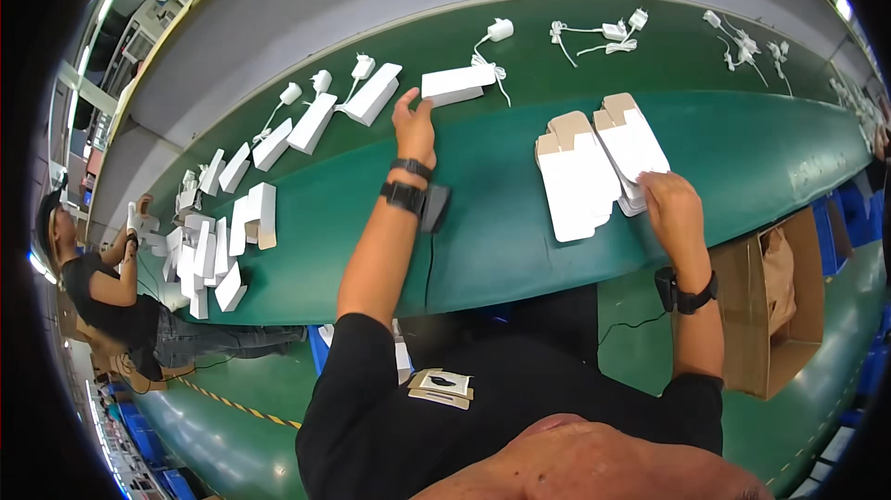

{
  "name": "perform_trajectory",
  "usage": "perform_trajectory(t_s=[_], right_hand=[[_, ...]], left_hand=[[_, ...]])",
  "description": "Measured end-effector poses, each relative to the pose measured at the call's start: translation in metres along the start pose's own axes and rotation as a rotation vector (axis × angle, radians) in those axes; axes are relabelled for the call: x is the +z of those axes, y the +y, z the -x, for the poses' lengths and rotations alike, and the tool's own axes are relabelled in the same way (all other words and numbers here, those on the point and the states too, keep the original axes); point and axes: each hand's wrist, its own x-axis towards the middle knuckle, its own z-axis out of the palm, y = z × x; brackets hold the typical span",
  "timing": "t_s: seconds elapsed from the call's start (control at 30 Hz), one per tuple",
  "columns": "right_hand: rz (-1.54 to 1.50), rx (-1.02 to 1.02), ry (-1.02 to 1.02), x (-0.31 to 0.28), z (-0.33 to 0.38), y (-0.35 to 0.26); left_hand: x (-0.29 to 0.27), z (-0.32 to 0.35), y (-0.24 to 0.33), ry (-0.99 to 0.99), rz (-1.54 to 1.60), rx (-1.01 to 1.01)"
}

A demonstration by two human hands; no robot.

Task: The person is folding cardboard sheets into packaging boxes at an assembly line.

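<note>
My left hand (pixel 415 135) is raised over the bench with thumb and fingers apart, its fingertips beside the left end of a white box (pixel 452 87). Whether it touches that box I cannot tell. A white plug adapter (pixel 500 30) with a bundled cable lies behind the box. My right hand (pixel 676 212) has its fingers curled at the near edge of the right stack of flat white cartons (pixel 639 147), pinching a carton there. Just left of it is another stack of flat cartons (pixel 573 186), its brown inner flaps showing at the far end.
Folded white boxes (pixel 311 124) and adapters line the bench's far left. More white boxes (pixel 204 259) crowd its left end, near a co-worker (pixel 107 286). Several cabled adapters (pixel 615 31) lie at the back right. An open brown carton (pixel 775 314) stands below the right edge.
</note>
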Motion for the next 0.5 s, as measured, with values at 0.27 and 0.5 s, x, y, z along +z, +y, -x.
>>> perform_trajectory(t_s=[0.27,0.5], right_hand=[[-0.132,0.081,0.175,0.025,-0.009,0.002],[-0.169,0.086,0.335,0.028,-0.035,0.022]], left_hand=[[-0.004,0.158,0.061,-0.805,0.155,-0.142],[0.021,0.186,0.076,-1.009,0.129,-0.198]])
